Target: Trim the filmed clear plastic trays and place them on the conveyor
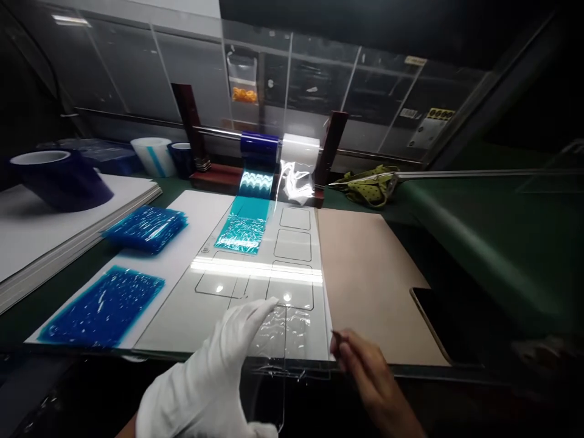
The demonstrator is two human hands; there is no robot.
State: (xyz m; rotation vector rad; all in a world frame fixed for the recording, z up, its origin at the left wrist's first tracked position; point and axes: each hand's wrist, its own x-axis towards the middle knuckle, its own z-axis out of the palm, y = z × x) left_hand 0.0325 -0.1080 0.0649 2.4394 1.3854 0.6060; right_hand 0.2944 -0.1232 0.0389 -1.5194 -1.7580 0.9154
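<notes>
My left hand (228, 359), in a white glove, presses its fingers flat on a clear film piece (285, 331) lying at the near edge of a glossy white template sheet (255, 277) marked with rounded rectangles. My right hand (365, 368), bare, pinches a thin dark tool at the film's right edge; the tip is too small to identify. A blue film strip (244, 228) runs down onto the sheet from a blue roll (259, 145) on a holder, beside a clear film roll (300, 149).
A stack of blue film pieces (146, 226) and a flat blue sheet (103, 307) lie at left. Tape rolls (57, 176) sit on white boards at far left. A brown board (371, 280) lies to the right, a dark tablet-like slab (444, 328) on it. Clear panels stand behind.
</notes>
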